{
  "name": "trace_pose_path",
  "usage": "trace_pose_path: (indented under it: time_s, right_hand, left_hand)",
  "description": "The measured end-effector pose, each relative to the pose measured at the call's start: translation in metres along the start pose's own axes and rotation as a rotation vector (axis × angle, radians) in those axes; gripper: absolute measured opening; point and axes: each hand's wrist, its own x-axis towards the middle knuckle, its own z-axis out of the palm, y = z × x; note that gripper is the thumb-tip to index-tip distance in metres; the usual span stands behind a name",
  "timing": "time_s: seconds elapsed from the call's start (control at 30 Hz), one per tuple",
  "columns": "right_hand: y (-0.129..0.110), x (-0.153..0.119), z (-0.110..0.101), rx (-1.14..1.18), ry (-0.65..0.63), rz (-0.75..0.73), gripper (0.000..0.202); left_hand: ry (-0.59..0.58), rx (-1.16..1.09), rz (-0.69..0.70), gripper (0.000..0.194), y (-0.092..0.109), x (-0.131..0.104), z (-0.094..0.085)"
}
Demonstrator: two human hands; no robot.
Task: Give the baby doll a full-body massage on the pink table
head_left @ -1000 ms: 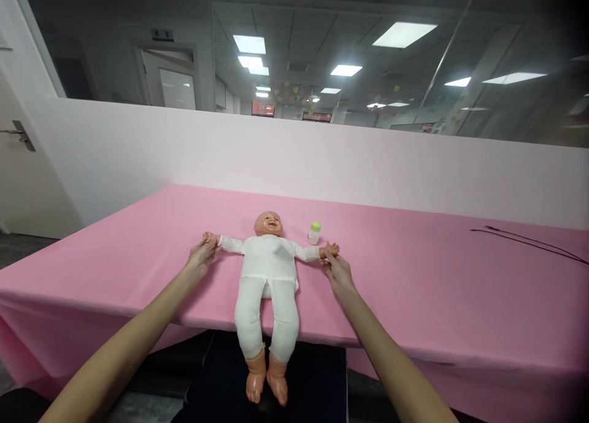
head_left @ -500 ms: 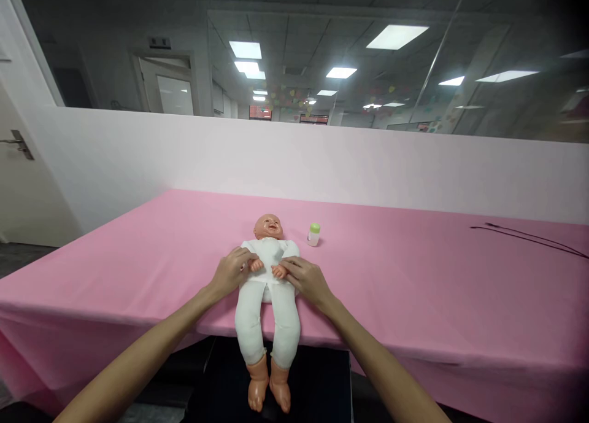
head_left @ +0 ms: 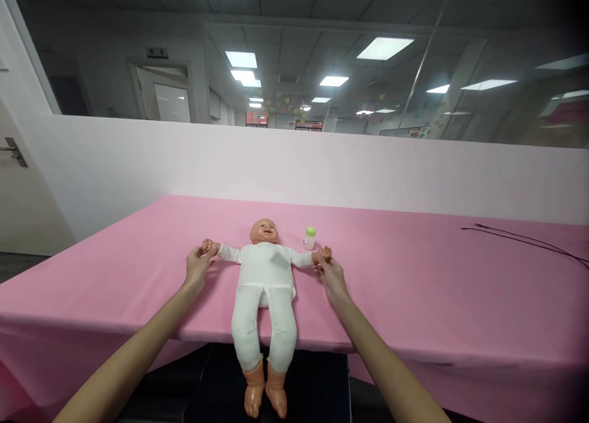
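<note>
A baby doll [head_left: 265,266] in a white top and trousers lies face up, its bare feet hanging past the front edge of the pink-covered table [head_left: 414,288]. Its arms are stretched straight out to both sides. My left hand [head_left: 197,267] is closed around the doll's hand on the left. On the other side, my right hand [head_left: 332,274] grips the doll's other hand at the wrist. Just beyond that hand a small baby bottle [head_left: 310,238] with a green cap stands upright.
Two thin dark cords [head_left: 524,237] lie on the cloth at the far right. A white low wall [head_left: 294,168] with glass above it runs along the table's back. At the left is a door with a metal handle [head_left: 15,152]. Something dark [head_left: 317,386] lies below the front edge.
Both my hands have moved outward with the doll's hands, spreading its arms from over its belly to straight out at the sides. The camera view has tilted up slightly.
</note>
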Motion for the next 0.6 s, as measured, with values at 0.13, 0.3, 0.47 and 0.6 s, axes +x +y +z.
trace_pose_path:
  time_s: [0.13, 0.3, 0.47, 0.6]
  right_hand:
    - [-0.009, -0.027, 0.025, -0.396, -0.335, -0.445, 0.029]
    - [-0.002, -0.052, 0.04, -0.83, -0.66, -0.791, 0.02]
    - [-0.007, -0.024, 0.022, -0.566, -0.33, -0.528, 0.032]
    - [-0.013, 0.019, -0.014, -0.383, 0.012, -0.263, 0.058]
  left_hand:
    - [-0.293, 0.301, 0.377, 0.027, 0.016, -0.027, 0.027]
    - [-0.615, 0.733, 0.772, 0.016, 0.015, -0.056, 0.045]
    - [-0.372, 0.617, 0.568, 0.04, 0.015, -0.034, 0.025]
    - [-0.132, 0.677, 0.389, 0.062, 0.012, 0.006, -0.007]
